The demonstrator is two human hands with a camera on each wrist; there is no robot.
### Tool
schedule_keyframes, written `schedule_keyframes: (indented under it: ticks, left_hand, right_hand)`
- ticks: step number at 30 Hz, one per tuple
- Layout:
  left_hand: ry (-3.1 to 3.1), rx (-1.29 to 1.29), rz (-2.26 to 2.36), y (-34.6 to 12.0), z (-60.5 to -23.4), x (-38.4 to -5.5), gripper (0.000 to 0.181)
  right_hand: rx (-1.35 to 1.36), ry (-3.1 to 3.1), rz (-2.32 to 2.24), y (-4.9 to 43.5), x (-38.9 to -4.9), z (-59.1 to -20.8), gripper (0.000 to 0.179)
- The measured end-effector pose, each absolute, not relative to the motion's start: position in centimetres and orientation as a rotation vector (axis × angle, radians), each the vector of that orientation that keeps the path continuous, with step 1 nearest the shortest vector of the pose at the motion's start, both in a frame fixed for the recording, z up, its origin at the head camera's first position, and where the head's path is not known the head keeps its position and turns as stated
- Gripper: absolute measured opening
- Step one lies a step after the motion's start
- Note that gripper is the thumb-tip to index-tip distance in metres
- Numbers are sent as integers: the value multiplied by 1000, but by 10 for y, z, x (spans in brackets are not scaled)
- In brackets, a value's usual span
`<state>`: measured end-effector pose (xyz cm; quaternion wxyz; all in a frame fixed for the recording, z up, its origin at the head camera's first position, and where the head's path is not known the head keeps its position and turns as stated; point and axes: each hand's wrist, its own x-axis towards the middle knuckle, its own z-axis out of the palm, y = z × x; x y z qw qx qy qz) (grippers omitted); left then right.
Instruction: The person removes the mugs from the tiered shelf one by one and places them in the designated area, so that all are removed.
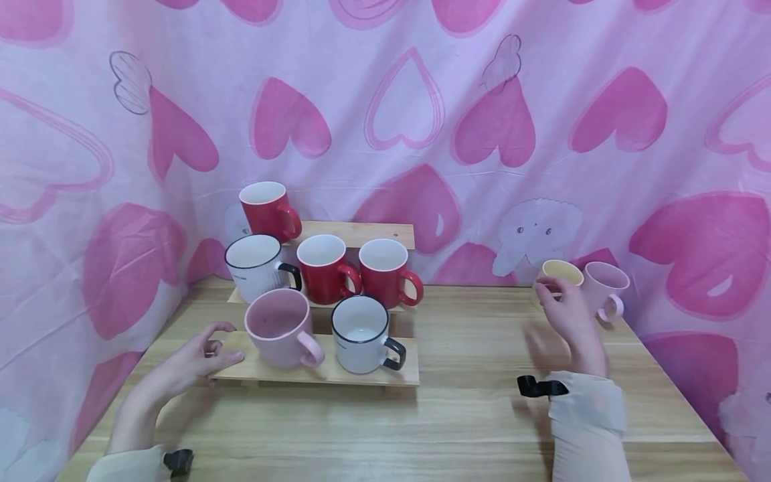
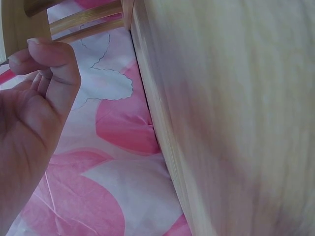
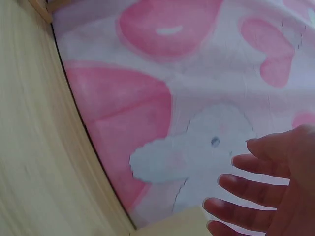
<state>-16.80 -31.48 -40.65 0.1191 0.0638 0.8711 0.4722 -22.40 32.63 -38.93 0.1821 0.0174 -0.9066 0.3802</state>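
In the head view my left hand [image 1: 195, 358] is at the left end of the lower shelf board [image 1: 241, 365], its thumb over the board and its other fingers loosely bent. The left wrist view shows the bent fingers [image 2: 56, 59] close to the wood. A pink mug [image 1: 280, 331] and a white mug with black rim and handle [image 1: 360, 338] stand on this board. On the right, my right hand [image 1: 569, 318] is at a yellow cup [image 1: 563, 269] and partly hides it. In the right wrist view its fingers are spread, with the cup [image 3: 177, 223] at the bottom edge.
Beside the yellow cup stands a lilac mug [image 1: 602, 284]. The middle shelf bears a white mug [image 1: 253, 268] and two red mugs [image 1: 322, 271]; another red mug [image 1: 265, 211] stands on the top board [image 1: 361, 234]. Heart-printed cloth [image 1: 403, 100] hangs behind the wooden table [image 1: 470, 415].
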Motion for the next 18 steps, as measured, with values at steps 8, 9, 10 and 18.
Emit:
schedule_keyframes:
  ticks: [8,9,10,18]
  left_hand:
    - [2549,188,1383,-314,-407,-167,61]
    - [2550,186,1383,-314,-407,-166,61]
    - [2551,185,1384,-314,-406,-166,61]
    - [2562,198,1375,-314,-406,-167,61]
  right_hand:
    - [153,-2598,993,298,-221,-375,34]
    - [169,-2596,989,294,-221,-373,33]
    - [186,-2591,984,290,-221,-372,32]
    - [317,-2509,898,262,-220,-362,23]
